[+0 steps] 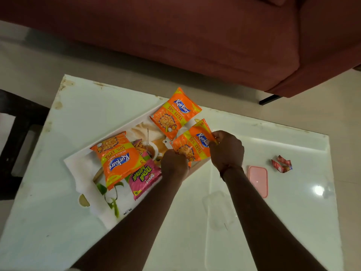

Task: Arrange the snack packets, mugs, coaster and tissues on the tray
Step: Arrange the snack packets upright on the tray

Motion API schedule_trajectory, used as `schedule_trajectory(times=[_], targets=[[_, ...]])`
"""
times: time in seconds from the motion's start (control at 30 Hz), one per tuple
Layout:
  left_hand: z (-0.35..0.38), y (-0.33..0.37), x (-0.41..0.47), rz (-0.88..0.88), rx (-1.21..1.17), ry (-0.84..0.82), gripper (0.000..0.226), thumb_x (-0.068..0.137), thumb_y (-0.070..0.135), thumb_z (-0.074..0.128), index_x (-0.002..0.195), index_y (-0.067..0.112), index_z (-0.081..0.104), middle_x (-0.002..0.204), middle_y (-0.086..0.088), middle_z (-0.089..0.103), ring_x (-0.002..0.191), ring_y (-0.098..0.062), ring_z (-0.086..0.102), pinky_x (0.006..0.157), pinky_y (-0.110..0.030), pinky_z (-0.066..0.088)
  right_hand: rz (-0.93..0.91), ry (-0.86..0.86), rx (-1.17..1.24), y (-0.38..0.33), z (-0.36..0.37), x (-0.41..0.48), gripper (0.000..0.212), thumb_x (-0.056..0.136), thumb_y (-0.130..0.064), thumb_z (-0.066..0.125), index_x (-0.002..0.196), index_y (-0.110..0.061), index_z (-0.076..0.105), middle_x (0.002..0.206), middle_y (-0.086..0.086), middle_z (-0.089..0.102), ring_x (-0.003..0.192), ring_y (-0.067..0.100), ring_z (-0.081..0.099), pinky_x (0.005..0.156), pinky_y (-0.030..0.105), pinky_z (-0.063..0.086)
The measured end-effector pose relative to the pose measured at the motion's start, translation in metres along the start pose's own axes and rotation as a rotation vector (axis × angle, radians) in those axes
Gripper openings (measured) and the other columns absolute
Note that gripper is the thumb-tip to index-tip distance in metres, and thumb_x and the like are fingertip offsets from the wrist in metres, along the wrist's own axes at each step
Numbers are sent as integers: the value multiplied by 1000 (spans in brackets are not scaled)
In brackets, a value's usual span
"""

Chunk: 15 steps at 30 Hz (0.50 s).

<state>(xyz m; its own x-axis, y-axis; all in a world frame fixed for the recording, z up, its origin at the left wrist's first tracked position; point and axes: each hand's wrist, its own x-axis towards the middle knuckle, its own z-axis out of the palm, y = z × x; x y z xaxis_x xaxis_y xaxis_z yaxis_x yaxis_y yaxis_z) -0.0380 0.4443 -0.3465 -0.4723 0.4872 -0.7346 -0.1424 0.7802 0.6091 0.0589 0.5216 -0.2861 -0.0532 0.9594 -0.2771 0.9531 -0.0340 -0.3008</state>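
pinching opposite edges of an orange kurkure packet, both hands hold it at the right end of the printed tray. left hand: fingers curled round the packet's near-left corner. right hand: thumb and fingers pressed together on the far-right edge. whether the held packet rests on the tray or hangs just above it cannot be told. second orange packet: flat at the tray's far corner, just beside the held one. third orange packet: on the tray's left part, label upside down, overlapping a pink bingo packet that lies partly under it. tray: set askew on a white table. on the table right of the hands: a pink lid and, farther right, a crumpled red wrapper. between the forearms: a clear plastic item, lid or box not distinguishable. beyond the table: a maroon sofa.
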Motion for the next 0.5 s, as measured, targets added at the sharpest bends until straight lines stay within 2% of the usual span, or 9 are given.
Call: schedule_trajectory(times=[0.07,0.17,0.27,0.33,0.4,0.47,0.5], targets=[[2,-1,8,31,89,36,19,84,13,64,95,-1,69,102,-20,72,96,-37,67,80,-40,57,-10,-9,-33,1,6,8,27,88,-28,58,112,-26,70,102,0,74,95,26,64,90,41,48],[7,-6,16,57,93,77,26,84,21,66,99,1,69,102,-18,72,95,-35,68,78,-37,56,-24,-5,-53,3,12,18,30,89,-29,58,116,-26,69,106,1,73,99,27,64,91,42,46],[8,-7,14,83,185,102,31,85,29,68,98,1,71,100,-17,73,95,-33,68,70,-31,47,-39,-5,-68,6,16,24,34,91,-30,57,123,-26,65,114,3,72,106,28,62,94,43,44],[5,-4,7,90,190,81,36,86,34,68,96,0,71,97,-16,74,93,-31,70,70,-30,50,-50,0,-57,6,15,24,47,90,-35,62,135,-24,56,127,5,65,117,28,56,98,44,41],[-3,-1,-7,94,137,43,45,85,41,69,97,-3,66,92,-14,74,80,-28,73,61,-27,52,-78,87,-18,1,10,13,64,85,-39,70,142,-22,46,138,6,54,127,28,47,102,46,39],[-24,1,-32,43,-47,-48,46,83,42,72,104,5,55,92,-10,72,60,-25,73,45,-26,51,-126,217,107,-9,6,-10,63,82,-38,73,138,-22,50,136,4,53,125,25,48,100,44,41],[-39,0,-45,58,-108,-70,43,84,39,73,110,11,56,95,-7,71,55,-22,72,41,-25,49,-123,228,196,-16,7,-25,56,82,-38,73,133,-23,54,130,2,58,120,23,52,97,41,43]])
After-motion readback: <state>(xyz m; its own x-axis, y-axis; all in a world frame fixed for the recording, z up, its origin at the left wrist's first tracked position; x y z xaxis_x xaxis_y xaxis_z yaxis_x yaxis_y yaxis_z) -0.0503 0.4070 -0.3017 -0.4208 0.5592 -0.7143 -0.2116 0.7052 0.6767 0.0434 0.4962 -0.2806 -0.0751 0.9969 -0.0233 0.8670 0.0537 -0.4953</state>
